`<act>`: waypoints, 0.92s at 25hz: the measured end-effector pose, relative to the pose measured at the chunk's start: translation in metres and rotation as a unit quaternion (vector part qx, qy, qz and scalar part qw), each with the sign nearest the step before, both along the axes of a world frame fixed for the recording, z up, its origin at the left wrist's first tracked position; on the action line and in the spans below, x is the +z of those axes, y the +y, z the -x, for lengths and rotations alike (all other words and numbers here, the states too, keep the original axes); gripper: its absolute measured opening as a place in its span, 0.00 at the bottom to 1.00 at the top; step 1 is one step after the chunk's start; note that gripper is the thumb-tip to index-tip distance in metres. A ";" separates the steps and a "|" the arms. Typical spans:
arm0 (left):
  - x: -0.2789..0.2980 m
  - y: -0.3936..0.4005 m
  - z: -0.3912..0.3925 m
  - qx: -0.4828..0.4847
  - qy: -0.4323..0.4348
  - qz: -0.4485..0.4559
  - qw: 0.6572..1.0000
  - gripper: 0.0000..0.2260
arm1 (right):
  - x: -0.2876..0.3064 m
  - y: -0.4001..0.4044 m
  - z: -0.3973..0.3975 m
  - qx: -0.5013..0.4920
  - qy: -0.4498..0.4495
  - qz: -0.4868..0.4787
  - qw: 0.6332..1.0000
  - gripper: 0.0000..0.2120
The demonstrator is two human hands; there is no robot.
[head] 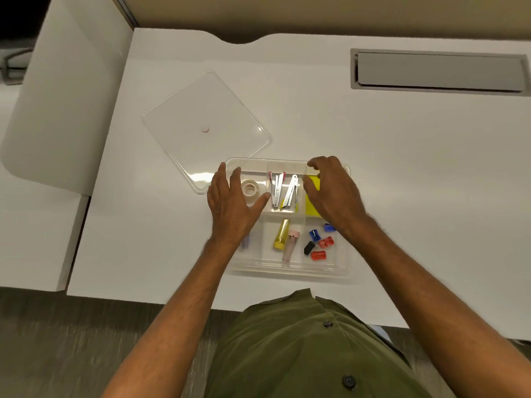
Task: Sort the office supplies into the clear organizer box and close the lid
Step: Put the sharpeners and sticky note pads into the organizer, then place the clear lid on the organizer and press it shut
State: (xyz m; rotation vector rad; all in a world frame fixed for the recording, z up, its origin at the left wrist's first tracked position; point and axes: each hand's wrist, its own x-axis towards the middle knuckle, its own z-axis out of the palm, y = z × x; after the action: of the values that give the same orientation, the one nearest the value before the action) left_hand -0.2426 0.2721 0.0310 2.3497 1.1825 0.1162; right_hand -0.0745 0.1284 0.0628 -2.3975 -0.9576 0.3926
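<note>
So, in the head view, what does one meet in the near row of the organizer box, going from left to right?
Yellow highlighter → pink highlighter → black sharpener → red sharpeners. The items in the leftmost compartment are hidden by the left hand.

White surface (pixel 402 156), smooth, with a curved notch cut into its far edge and a grey rectangular hatch (pixel 439 71) set flush at far right. Two items lie directly on it. A clear organizer box (pixel 287 268), lid off, sits at the near middle. Its clear lid (pixel 207 110) lies flat to the far left of the box, turned at an angle, its near corner just beside the box's far left corner.
</note>
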 end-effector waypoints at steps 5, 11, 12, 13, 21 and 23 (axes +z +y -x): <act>0.001 0.046 -0.002 0.114 -0.055 0.046 0.991 0.35 | 0.000 0.055 -0.024 0.027 0.023 -0.035 0.999 0.20; -0.012 0.105 0.002 0.273 -0.084 0.139 0.948 0.33 | -0.021 0.126 -0.054 0.053 0.061 0.022 0.997 0.27; -0.015 0.112 0.003 0.296 -0.089 0.162 0.937 0.33 | -0.025 0.135 -0.057 0.057 0.075 0.036 0.995 0.28; -0.017 0.118 0.004 0.316 -0.094 0.180 0.927 0.33 | -0.030 0.144 -0.059 0.061 0.089 0.052 0.993 0.29; -0.031 0.142 -0.003 0.384 -0.097 0.207 0.895 0.30 | -0.063 0.185 -0.062 0.052 0.120 0.118 0.984 0.26; -0.031 0.147 -0.006 0.403 -0.115 0.220 0.881 0.30 | -0.068 0.189 -0.066 0.055 0.126 0.122 0.983 0.23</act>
State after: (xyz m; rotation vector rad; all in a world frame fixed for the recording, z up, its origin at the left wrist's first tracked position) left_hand -0.2369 0.4187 0.0002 1.3022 1.7627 0.3539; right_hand -0.0087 0.3174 -0.0053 -2.4366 -0.9741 0.8784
